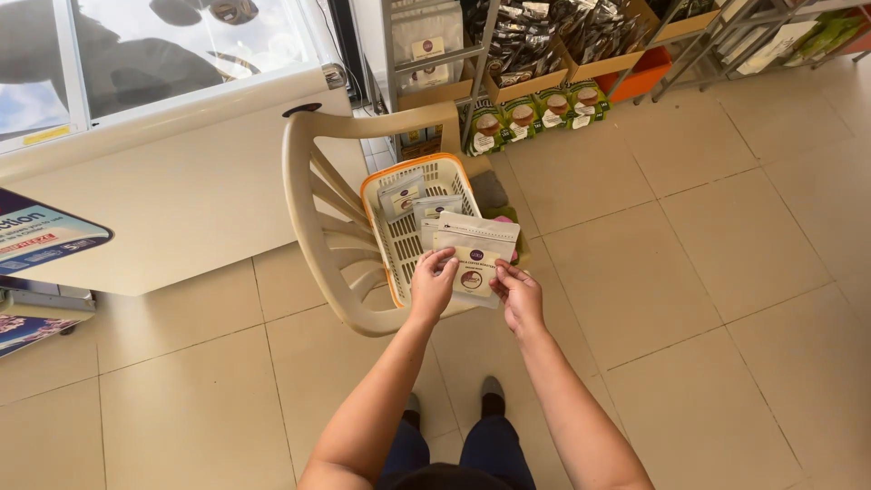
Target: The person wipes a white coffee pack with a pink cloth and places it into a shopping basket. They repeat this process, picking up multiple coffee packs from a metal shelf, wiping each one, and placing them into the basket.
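Note:
My left hand point(433, 283) and my right hand point(521, 295) both grip a flat white packet point(474, 254) with a round dark mark on its label, one hand at each lower corner. I hold it just above the near end of an orange and white shopping basket point(396, 243). The basket rests on the seat of a beige plastic chair point(319, 227). Two more packets of the same kind point(404, 195) lie inside the basket.
A white chest freezer point(172, 172) with a glass lid stands to the left of the chair. Metal shelves point(544, 54) with dark bags and green boxes line the back. Beige floor tiles point(689, 272) stretch to the right. My shoes point(491, 392) show below.

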